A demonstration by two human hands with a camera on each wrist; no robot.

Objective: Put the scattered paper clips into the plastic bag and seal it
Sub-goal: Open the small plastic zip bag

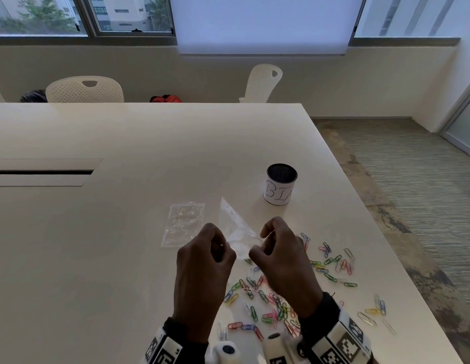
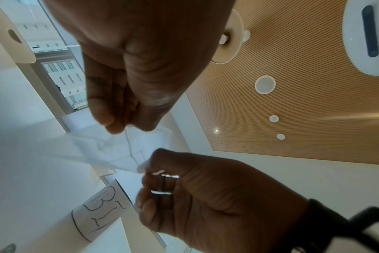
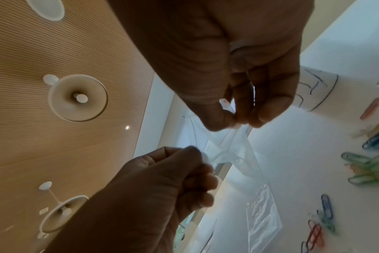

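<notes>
From the head view, two hands work above a white table [image 1: 123, 232]. The left hand [image 1: 202, 261] and the right hand [image 1: 283, 258] each pinch one side of a single clear plastic bag [image 1: 235, 227], held up off the table between them with its far corner pointing away; nothing shows inside it. A second clear bag [image 1: 182, 223] lies flat on the table just left of the held one. One black mesh cup [image 1: 280, 183] wrapped in a white label with handwritten letters stands beyond the hands; what it holds cannot be told. The paper clips [image 1: 268, 298], several dozen in mixed colours, too many and too overlapped to count, lie scattered on the table below and to the right of the hands, all of them outside the bag. Two white chairs [image 1: 84, 89] stand at the table's far edge.

In the left wrist view, the left hand [image 2: 141, 68] closes thumb and fingers on the bag's [image 2: 110, 150] edge, while the right hand [image 2: 195, 196] pinches the opposite edge. The labelled cup [image 2: 97, 214] sits behind.

In the right wrist view, the right hand [image 3: 238, 77] nips the bag [image 3: 234, 150] at its rim and the left hand [image 3: 162, 179] grips the other side. The flat bag [image 3: 262, 217] and about nine blurred clips [image 3: 366, 164] lie on the table beyond.
</notes>
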